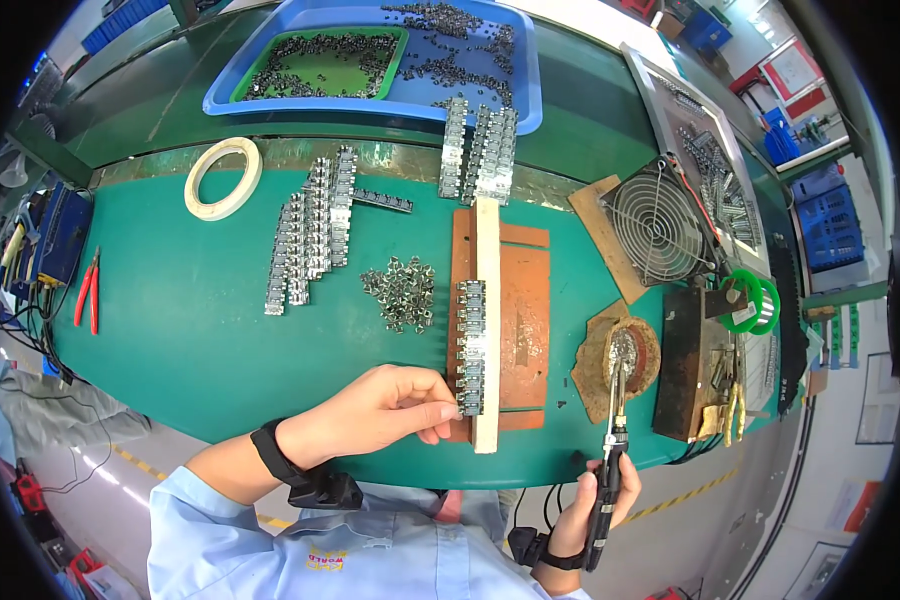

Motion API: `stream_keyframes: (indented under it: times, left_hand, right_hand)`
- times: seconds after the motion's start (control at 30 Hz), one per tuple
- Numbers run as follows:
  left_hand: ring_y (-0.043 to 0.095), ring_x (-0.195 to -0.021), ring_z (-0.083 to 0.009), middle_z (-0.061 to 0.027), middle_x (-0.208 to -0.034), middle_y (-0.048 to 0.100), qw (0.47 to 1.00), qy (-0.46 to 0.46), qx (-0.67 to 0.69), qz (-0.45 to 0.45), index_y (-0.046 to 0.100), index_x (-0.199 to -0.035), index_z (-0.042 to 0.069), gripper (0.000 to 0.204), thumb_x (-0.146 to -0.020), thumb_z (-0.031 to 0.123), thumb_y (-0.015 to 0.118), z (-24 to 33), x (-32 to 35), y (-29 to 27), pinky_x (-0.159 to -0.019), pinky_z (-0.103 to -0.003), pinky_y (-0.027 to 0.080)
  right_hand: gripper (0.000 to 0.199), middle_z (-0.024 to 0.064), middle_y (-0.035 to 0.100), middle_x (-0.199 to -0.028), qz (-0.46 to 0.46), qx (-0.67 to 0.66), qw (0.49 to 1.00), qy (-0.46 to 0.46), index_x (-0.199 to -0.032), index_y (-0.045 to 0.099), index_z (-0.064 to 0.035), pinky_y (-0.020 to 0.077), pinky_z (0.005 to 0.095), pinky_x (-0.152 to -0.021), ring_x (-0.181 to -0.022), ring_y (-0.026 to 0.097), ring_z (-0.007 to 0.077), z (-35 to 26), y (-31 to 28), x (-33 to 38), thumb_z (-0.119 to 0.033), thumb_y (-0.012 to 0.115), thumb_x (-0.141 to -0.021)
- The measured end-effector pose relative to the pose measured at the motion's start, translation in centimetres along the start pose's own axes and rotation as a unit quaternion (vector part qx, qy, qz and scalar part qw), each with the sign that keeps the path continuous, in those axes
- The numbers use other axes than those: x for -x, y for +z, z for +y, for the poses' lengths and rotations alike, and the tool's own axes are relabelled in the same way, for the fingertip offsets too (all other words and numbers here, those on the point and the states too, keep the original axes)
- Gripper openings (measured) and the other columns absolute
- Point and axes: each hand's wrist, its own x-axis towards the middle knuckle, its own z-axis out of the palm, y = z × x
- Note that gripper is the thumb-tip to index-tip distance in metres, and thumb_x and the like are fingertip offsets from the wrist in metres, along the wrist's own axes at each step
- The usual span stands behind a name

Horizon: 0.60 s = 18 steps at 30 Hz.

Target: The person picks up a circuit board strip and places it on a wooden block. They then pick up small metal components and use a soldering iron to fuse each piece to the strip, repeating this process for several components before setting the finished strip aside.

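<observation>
My left hand (385,405) is closed in a pinch, its thumb and index fingertips at the near end of a circuit board strip (470,345). What lies between the fingertips is too small to make out. The strip stands along a pale wooden bar (487,225) on a reddish-brown board (525,335). To the right, my right hand (610,490) is wrapped around the black handle of a soldering iron (608,450). The iron points away from me, its front end over a round dish (648,355) with shiny metal in it.
Small metal parts (400,293) lie piled left of the strip. Further back are more board strips (315,225), a tape roll (192,195) and a blue tray (370,115). Red-handled pliers (87,295) lie far left. A fan (655,220) and a green solder spool (765,305) stand right.
</observation>
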Motion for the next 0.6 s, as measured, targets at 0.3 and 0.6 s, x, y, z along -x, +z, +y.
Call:
stream_keyframes:
  times: [0.3,0.6]
  left_hand:
    - [0.057,-0.074,-0.0107,-0.0038,-0.081,0.06,1.0,0.002,0.006,0.01,0.056,-0.091,-0.001,0.016,-0.09,0.014,0.051,-0.3,0.0,0.2,-0.069,-0.024,0.047]
    - [0.057,-0.076,-0.0115,-0.0038,-0.085,0.059,0.998,0.032,0.011,0.053,0.054,-0.094,0.0,0.015,-0.089,0.013,0.051,-0.3,-0.1,-0.1,-0.07,-0.024,0.047]
  right_hand:
    - [0.041,0.0106,0.047,-0.095,-0.115,-0.04,0.983,-0.134,-0.114,0.041,-0.0018,0.0442,0.0282,-0.07,-0.08,0.051,0.0174,0.6,3.3,0.0,-0.006,0.06,-0.078]
    - [0.04,0.0123,0.047,-0.094,-0.114,0.003,0.972,-0.206,-0.113,0.044,-0.0026,0.0454,0.0286,-0.068,-0.077,0.053,0.0188,1.2,3.8,-0.1,-0.004,0.061,-0.077]
